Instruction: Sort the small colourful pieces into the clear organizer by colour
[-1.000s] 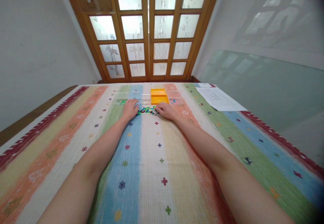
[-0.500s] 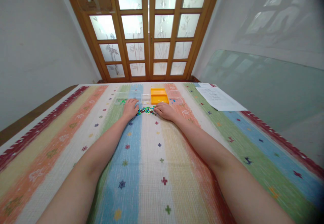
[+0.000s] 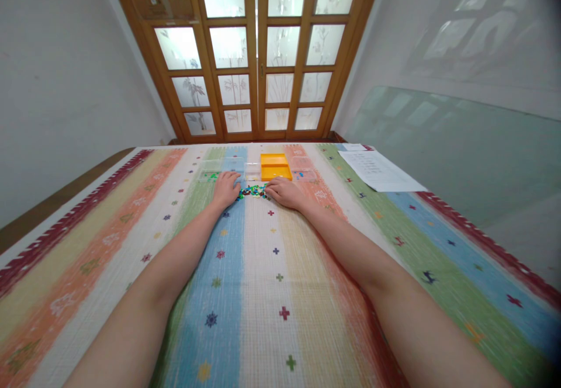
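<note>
Head view: we rest both forearms along a desk (image 3: 263,294) spread with a striped, patterned cloth (image 3: 210,283). Between our hands lies a low, scattered heap of tiny coloured pieces (image 3: 251,191), green, blue, dark and pale among them. Our left hand (image 3: 226,189) is at the heap's left end, fingers pointing forward and slightly bent; we cannot tell whether its grip is closed on a piece. Our right hand (image 3: 284,191) is at the right end, fingers curled down toward the pieces, and we cannot tell whether that grip holds one either.

Just beyond the heap stands an opened orange box (image 3: 276,172). A small clear box (image 3: 253,172) sits just left of it. Farther left, partly behind our left hand, a clear container (image 3: 202,175) holds green pieces (image 3: 213,176); on the right, another clear container (image 3: 310,176) holds a few blue pieces (image 3: 300,175). Printed sheets (image 3: 379,170) lie toward the far right, well apart from our hands.
</note>
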The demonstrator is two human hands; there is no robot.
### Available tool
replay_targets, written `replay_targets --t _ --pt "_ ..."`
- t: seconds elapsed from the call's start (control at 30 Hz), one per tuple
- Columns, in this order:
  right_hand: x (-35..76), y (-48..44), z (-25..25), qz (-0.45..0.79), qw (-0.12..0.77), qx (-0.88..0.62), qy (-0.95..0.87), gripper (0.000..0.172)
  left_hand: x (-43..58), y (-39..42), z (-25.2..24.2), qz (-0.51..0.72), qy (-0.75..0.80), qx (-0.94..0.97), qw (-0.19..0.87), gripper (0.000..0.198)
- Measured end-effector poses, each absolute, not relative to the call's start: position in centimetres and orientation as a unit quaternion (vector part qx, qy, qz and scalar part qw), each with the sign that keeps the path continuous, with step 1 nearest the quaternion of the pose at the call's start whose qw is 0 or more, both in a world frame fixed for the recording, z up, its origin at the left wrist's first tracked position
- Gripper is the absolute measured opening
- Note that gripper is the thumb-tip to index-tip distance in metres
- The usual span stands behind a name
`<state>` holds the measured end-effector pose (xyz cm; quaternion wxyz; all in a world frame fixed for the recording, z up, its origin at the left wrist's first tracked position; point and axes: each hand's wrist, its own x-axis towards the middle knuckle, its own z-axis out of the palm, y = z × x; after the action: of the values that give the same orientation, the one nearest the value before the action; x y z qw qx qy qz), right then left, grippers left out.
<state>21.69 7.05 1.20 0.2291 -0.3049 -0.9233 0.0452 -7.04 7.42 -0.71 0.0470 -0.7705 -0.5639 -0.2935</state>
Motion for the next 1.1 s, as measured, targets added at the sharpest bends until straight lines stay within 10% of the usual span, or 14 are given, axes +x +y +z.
replay_targets --t 1.1 --pt "25.4 11.5 -0.6 0.028 0.415 -0.445 -0.793 0.039 -6.7 6.9 -0.1 -0.286 -0.564 -0.774 0.037 0.042"
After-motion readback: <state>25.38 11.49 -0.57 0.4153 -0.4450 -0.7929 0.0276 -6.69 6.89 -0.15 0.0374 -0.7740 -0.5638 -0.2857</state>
